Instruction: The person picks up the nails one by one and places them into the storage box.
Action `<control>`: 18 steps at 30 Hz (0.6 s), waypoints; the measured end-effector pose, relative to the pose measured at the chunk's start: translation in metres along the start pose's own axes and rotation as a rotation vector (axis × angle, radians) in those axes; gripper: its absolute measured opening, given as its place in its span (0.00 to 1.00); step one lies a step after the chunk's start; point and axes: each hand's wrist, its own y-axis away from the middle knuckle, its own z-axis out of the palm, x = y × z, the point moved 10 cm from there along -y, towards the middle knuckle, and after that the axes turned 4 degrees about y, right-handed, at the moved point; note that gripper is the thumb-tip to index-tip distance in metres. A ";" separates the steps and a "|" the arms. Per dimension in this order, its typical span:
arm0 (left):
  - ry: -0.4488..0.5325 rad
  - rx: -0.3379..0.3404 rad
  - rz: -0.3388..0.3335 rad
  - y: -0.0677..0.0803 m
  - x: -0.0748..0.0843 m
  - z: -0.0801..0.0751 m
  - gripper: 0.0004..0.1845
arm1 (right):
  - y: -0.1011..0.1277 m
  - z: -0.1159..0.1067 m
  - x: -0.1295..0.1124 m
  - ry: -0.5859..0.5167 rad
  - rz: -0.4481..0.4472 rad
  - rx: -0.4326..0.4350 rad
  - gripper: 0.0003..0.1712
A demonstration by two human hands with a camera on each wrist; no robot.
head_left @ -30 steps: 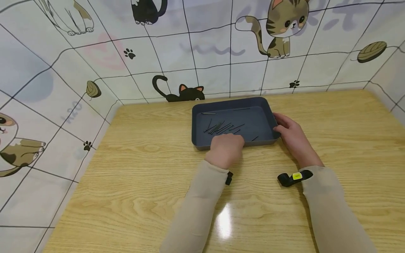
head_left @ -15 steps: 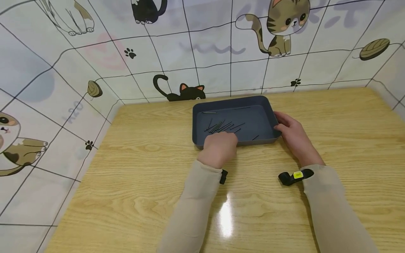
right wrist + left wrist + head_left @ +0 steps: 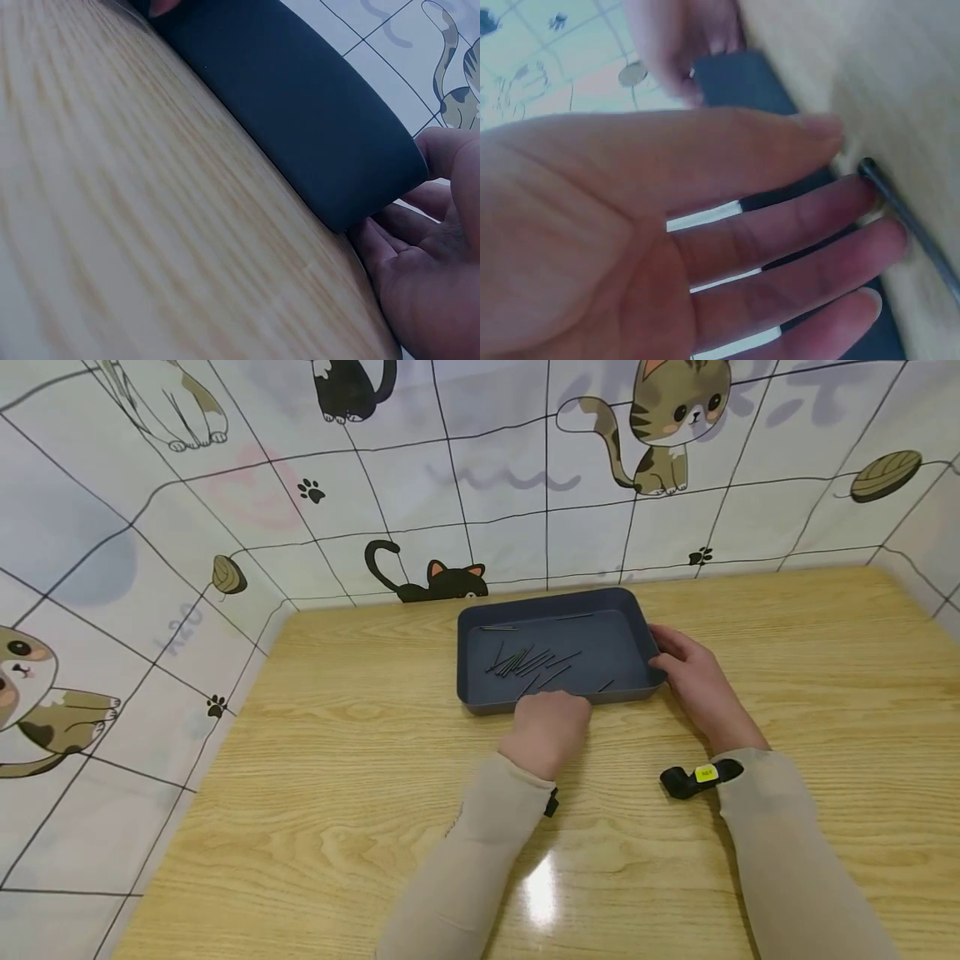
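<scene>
A shallow dark grey-blue tray lies on the wooden table, with several thin dark nails scattered in it. My left hand is low at the tray's front edge and hides part of it. In the left wrist view its fingers extend, and one dark nail with a round head lies at the tips of the index and middle fingers, over bare wood. The thumb stays apart from that nail. At the tray's right end, my right hand grips the wall and corner.
Pale sheets with cat drawings and grid lines stand behind the table and at both sides. Wooden tabletop extends left, right and in front of the tray. Each wrist bears a small black camera.
My left hand first shifted slightly left, then moved right and back toward me, uncovering nails near the tray's front wall. The right hand and the tray have stayed in place.
</scene>
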 end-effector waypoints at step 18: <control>-0.055 0.047 0.082 -0.003 0.023 0.009 0.09 | -0.002 0.000 0.000 -0.007 -0.001 -0.001 0.28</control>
